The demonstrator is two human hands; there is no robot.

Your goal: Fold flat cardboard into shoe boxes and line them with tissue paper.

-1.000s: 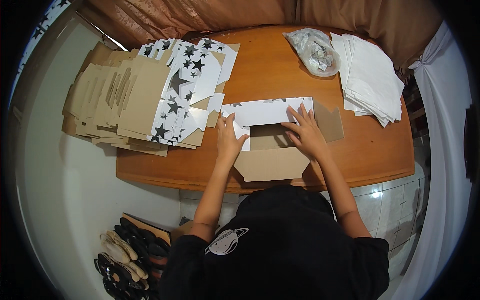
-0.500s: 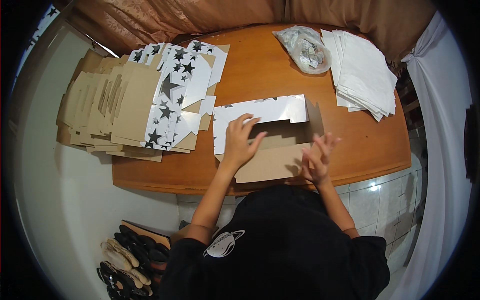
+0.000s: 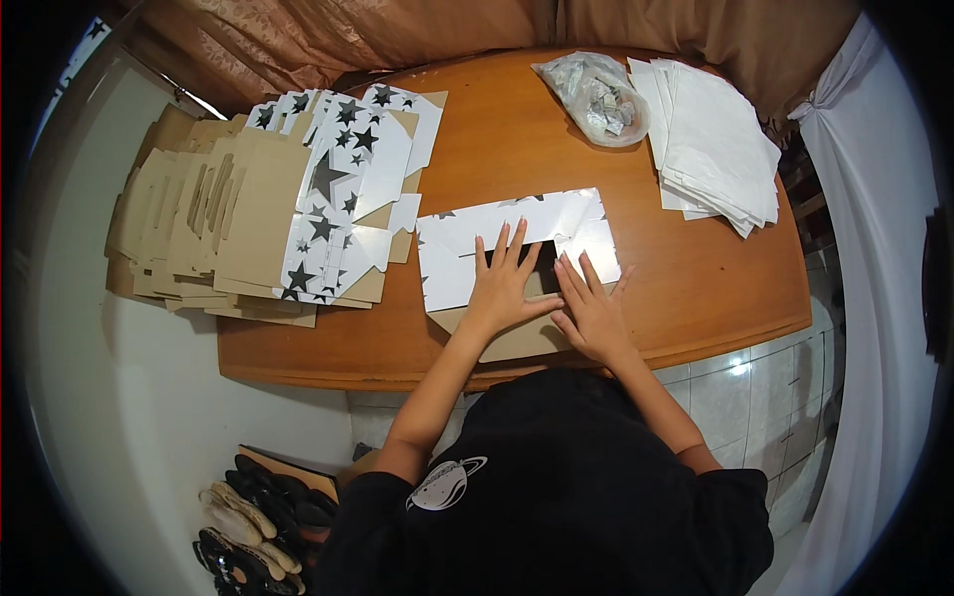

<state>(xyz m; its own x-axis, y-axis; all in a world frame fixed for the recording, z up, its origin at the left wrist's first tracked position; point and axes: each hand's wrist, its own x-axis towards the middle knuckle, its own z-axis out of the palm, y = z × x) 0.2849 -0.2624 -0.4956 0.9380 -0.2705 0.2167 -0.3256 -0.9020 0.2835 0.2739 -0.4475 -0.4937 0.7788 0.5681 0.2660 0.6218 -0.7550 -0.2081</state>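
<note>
The star-printed box (image 3: 447, 266) lies beneath the left grip (image 3: 500, 295) and right grip (image 3: 596, 323), both spread, apparently touching it.

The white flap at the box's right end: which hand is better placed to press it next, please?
Probably the right hand: it reaches over the white flap, though firm contact is hard to tell. The left hand is spread farther left, over the box.
</note>
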